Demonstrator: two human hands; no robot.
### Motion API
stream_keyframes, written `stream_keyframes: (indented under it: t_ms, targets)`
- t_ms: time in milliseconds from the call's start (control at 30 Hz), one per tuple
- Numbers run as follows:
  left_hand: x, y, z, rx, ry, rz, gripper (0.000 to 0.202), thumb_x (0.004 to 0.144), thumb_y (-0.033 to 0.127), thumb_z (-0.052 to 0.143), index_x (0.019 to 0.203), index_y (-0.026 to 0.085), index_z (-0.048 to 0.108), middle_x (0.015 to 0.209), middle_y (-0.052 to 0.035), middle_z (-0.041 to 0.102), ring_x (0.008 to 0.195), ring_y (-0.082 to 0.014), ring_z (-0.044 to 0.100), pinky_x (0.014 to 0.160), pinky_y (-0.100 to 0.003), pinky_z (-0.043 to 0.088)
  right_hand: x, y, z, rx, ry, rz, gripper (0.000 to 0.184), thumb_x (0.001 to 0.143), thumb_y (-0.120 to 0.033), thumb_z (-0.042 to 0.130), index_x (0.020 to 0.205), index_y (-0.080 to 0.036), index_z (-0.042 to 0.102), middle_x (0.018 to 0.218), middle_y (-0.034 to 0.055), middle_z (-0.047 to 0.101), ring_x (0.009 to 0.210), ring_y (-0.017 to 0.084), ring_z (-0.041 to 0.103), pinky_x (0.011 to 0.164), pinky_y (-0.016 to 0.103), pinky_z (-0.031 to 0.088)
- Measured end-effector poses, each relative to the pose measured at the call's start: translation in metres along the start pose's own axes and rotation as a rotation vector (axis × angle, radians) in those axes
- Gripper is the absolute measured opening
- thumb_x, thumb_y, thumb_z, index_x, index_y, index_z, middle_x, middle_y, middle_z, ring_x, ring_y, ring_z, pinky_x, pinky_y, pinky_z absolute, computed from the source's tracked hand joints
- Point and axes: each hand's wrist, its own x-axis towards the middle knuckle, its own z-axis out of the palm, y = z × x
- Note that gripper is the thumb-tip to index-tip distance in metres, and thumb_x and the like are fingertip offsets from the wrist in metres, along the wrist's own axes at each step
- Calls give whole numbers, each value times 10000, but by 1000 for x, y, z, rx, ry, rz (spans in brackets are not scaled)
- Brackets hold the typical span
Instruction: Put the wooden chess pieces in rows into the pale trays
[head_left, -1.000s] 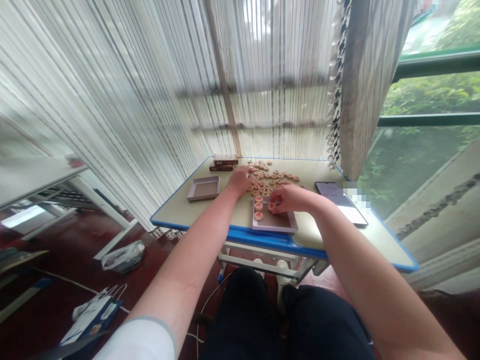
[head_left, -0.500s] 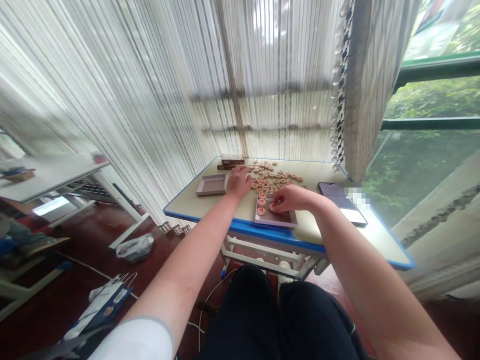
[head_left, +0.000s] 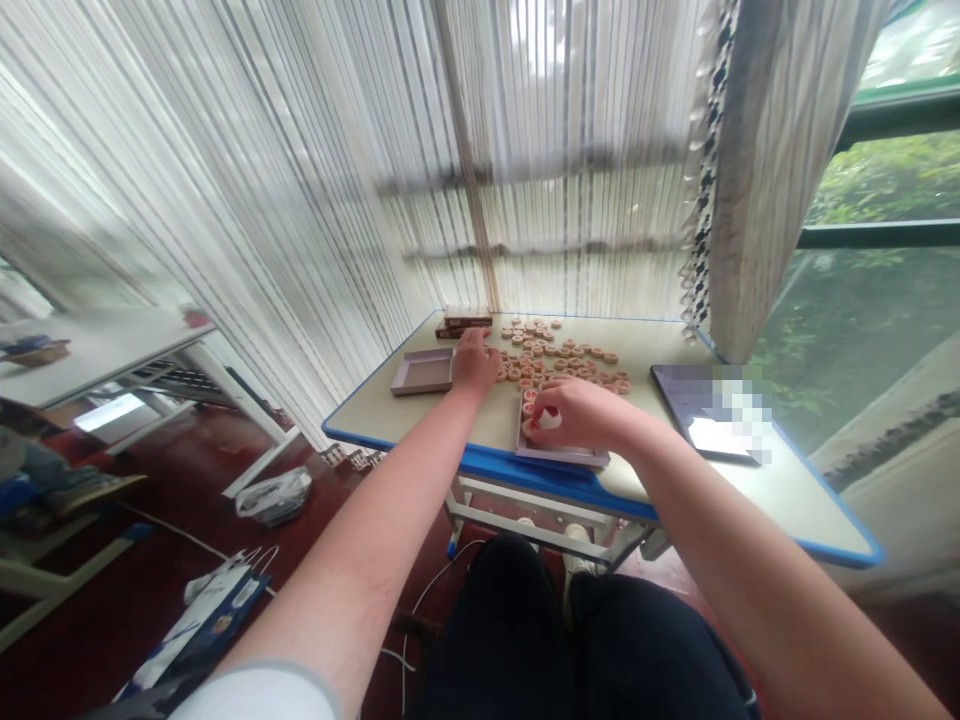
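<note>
At the near edge of the desk (head_left: 390, 425), our right hand (head_left: 576, 415) hangs over a shallow grey tray (head_left: 566, 456). Its grip is pressed together, thumb and fingertips pinching what looks like a red-marked piece (head_left: 550, 418), though the picture is too soft to be sure. That piece sits just above the tray's left half, beside a short column of discs already lying there. Our left hand (head_left: 475, 362) rests farther back, its grip loosely spread and flat on the desk. Its fingers touch the left fringe of the loose xiangqi pieces (head_left: 559, 352), and it holds nothing that we can see.

Compared with a second ago, the right hand has drawn nearer to the tray's front rim and now covers more of its floor. The left hand has hardly shifted.

We count two hands, two trays (the second tray (head_left: 424, 372) lies left of the left hand), one phone (head_left: 694, 400) at the right, and one dark brown box (head_left: 465, 321) at the back. About three discs show in the near tray. The loose pieces are too many and too small to count.
</note>
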Motion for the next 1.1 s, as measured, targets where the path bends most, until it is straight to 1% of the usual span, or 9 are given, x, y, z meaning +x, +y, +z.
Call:
stream_keyframes:
  t_ms: [167, 333, 467, 533, 700, 967, 1100]
  targets:
    - [1, 5, -6, -7, 81, -12, 234, 747, 100, 451, 960, 176, 514, 1004, -98, 560, 947, -200, 540, 902, -352, 446, 2, 1, 3, -20, 51, -53, 211, 746, -398, 601, 781, -217, 703, 797, 43, 672, 792, 184, 566, 688, 264, 410]
    - [1, 5, -8, -16, 77, -22, 216, 751, 94, 441, 933, 191, 506, 1002, -94, 557, 930, -206, 537, 890, -366, 439, 1, 0, 3, -49, 72, -56, 213, 763, -395, 591, 764, -212, 699, 803, 49, 671, 792, 189, 567, 694, 276, 409]
    - [0, 4, -6, 13, 94, 3, 178, 749, 85, 445, 877, 188, 511, 965, -90, 553, 958, -204, 536, 877, -342, 450, 1, -2, 3, -45, 81, -20, 214, 741, -390, 618, 852, -226, 698, 872, 53, 669, 859, 207, 566, 714, 282, 413]
    - [0, 4, -6, 23, 83, 6, 158, 751, 84, 445, 853, 182, 515, 951, -90, 549, 949, -199, 538, 871, -330, 454, 1, -3, 4, -33, 70, -16, 199, 740, -363, 621, 866, -228, 695, 896, 56, 666, 878, 210, 564, 720, 282, 414]
    - [-2, 6, -6, 19, 28, 29, 124, 785, 106, 428, 800, 184, 522, 931, -81, 545, 904, -185, 542, 844, -319, 457, 3, 0, 6, 0, 30, -86, 137, 764, -283, 595, 834, -224, 697, 858, 50, 668, 855, 199, 562, 744, 281, 410]
    - [-3, 8, -8, 43, 15, 14, 120, 785, 105, 448, 749, 189, 526, 897, -70, 552, 846, -172, 544, 781, -294, 466, 2, 1, 4, 9, 31, -72, 151, 750, -313, 621, 848, -219, 688, 870, 56, 663, 849, 200, 559, 725, 279, 413]
    - [-3, 9, -9, 40, 24, 23, 120, 789, 110, 447, 738, 188, 523, 887, -69, 554, 833, -171, 542, 773, -295, 458, 3, 1, 4, 18, 35, -76, 148, 772, -328, 609, 834, -223, 693, 865, 49, 665, 824, 188, 561, 713, 269, 406]
